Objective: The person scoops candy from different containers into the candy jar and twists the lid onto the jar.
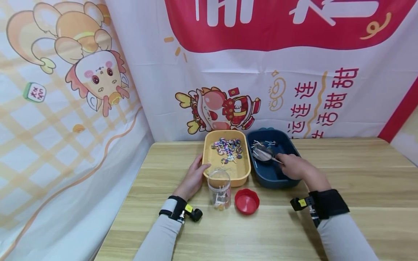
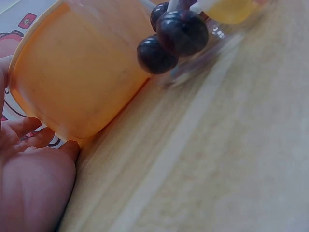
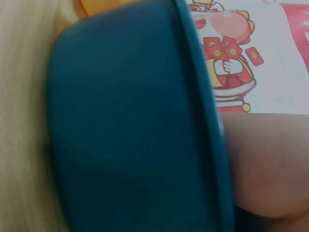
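Wood table [image 1: 343, 224], cartoon banner [image 1: 261, 72] behind.

red lid [image 1: 247, 201], cartoon backdrop [image 1: 228, 108], wooden table [image 1: 359, 174]

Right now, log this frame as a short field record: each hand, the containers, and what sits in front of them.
Left hand: rests against the near left side of the yellow tub, fingers fairly straight.
Right hand: inside the blue tub, holding a small metal scoop.
Yellow tub contents: colourful lollipops.
Blue tub contents: dark lollipops with white sticks.
Clear jar: upright, open, a few lollipops inside.
Red lid: on the wooden table, right of the jar.
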A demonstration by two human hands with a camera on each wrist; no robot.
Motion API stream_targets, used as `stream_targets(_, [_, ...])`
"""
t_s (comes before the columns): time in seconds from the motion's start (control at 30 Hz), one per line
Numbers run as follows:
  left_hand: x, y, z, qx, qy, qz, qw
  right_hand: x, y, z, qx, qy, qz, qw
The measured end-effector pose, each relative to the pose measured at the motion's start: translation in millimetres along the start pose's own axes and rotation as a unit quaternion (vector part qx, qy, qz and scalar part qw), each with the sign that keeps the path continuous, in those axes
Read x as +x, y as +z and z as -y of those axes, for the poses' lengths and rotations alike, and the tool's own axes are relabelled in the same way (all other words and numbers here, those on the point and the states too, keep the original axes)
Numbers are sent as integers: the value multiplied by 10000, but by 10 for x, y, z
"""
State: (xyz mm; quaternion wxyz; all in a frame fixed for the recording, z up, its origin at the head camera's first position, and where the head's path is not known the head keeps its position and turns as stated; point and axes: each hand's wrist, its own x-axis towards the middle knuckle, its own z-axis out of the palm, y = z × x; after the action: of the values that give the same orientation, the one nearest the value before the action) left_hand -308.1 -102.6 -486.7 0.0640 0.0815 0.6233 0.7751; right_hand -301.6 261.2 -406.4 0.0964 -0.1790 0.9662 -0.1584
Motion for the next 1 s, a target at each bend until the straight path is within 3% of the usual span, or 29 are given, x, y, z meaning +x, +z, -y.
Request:
stream_targets(0.23, [11,-1,1,-5,13,7,10000,11,25,29,405,285,415,9979])
stream_targets(0.43, [7,0,-3,-71,52,27,10000,24,53,19,569,357,482,9966])
stream_targets(0.73, [-4,-3,-8,-22,3,53,10000,-51,-10,-24,737,-140,-226,9969])
stream_targets(1.0, [-7,-3,-10,-34,-26,69,10000,-134,-150,-31,1208,-433,-861,9880])
